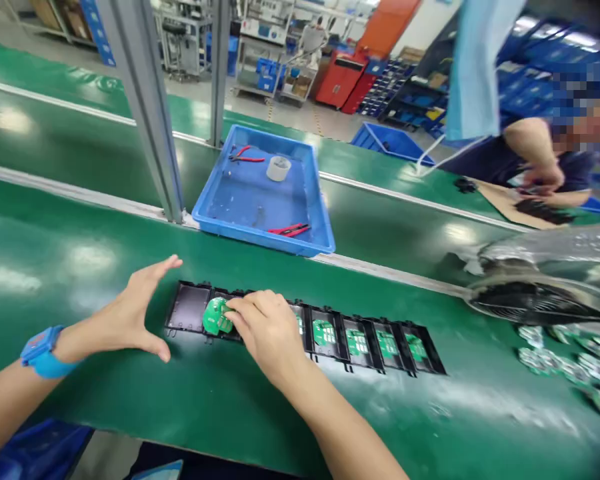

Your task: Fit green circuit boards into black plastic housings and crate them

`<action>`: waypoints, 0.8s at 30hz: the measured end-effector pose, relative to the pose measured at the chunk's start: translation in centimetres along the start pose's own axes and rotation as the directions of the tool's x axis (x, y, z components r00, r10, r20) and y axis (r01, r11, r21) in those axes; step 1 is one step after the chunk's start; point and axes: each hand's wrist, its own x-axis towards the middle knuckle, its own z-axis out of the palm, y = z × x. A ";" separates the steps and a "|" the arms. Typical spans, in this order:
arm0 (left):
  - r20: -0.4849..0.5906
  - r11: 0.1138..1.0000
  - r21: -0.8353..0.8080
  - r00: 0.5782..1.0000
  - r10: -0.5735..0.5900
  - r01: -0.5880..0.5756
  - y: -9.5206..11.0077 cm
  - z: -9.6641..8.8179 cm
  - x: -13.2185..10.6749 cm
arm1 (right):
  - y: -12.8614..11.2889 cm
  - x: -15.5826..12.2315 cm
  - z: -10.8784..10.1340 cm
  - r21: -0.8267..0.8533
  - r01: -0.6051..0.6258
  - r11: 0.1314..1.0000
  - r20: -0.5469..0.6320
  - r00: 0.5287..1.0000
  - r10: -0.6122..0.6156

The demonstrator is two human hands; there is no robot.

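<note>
A row of several black plastic housings [375, 343] lies on the green bench top [80, 267]. Most of them have a small green circuit board inside, and the leftmost housing [187, 308] holds none. My right hand [267, 330] pinches a green circuit board [215, 317] over the second housing from the left. Just left of the row, my left hand [133, 313] hovers with fingers stretched out and nothing in it. A blue watch [43, 350] is on that wrist.
A blue tray [310, 200] behind the row holds red-handled cutters [290, 230], another pair of pliers [245, 157] and a tape roll [279, 168]. A grey post [145, 113] stands left of it. More green boards [570, 357] lie at right beside a fan [535, 300]. Another person's arms [540, 167] work beyond.
</note>
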 end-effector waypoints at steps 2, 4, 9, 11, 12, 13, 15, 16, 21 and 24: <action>0.107 0.998 0.059 0.994 0.018 -0.024 -1.9 0.2 -0.3 | -0.5 0.9 2.3 -0.044 0.024 0.999 0.089 0.996 -0.020; 0.158 0.999 0.035 0.987 0.033 -0.039 -2.9 0.8 0.0 | -0.9 1.6 4.1 -0.088 0.054 0.995 0.162 0.986 -0.040; 0.171 0.994 -0.086 0.981 0.088 -0.074 -4.0 1.3 0.9 | -1.5 2.4 6.4 -0.143 0.074 0.987 0.259 0.965 -0.035; 0.165 0.991 -0.103 0.982 0.097 -0.081 -4.2 1.4 0.9 | -1.7 2.5 6.7 -0.157 0.069 0.985 0.272 0.962 -0.024; 0.159 0.991 -0.111 0.983 0.097 -0.080 -4.3 1.5 0.9 | -1.8 2.5 6.8 -0.163 0.068 0.984 0.281 0.960 -0.019; 0.154 0.990 -0.121 0.984 0.095 -0.077 -4.4 1.7 0.8 | -1.9 2.6 6.8 -0.169 0.068 0.983 0.290 0.957 -0.016; 0.140 0.987 -0.146 0.986 0.090 -0.069 -4.7 2.0 0.7 | -2.0 2.7 7.0 -0.174 0.070 0.982 0.304 0.953 -0.014; 0.136 0.986 -0.156 0.987 0.085 -0.063 -4.9 2.2 0.6 | -2.0 2.7 7.1 -0.172 0.070 0.983 0.306 0.952 -0.015; 0.164 0.989 -0.149 0.985 0.049 -0.025 -4.8 2.5 0.6 | -1.6 2.8 7.5 -0.104 0.072 0.992 0.265 0.963 -0.042; 0.193 0.989 -0.150 0.980 0.051 -0.022 -4.5 2.1 0.9 | -1.2 2.8 7.9 -0.072 0.085 0.994 0.218 0.974 -0.068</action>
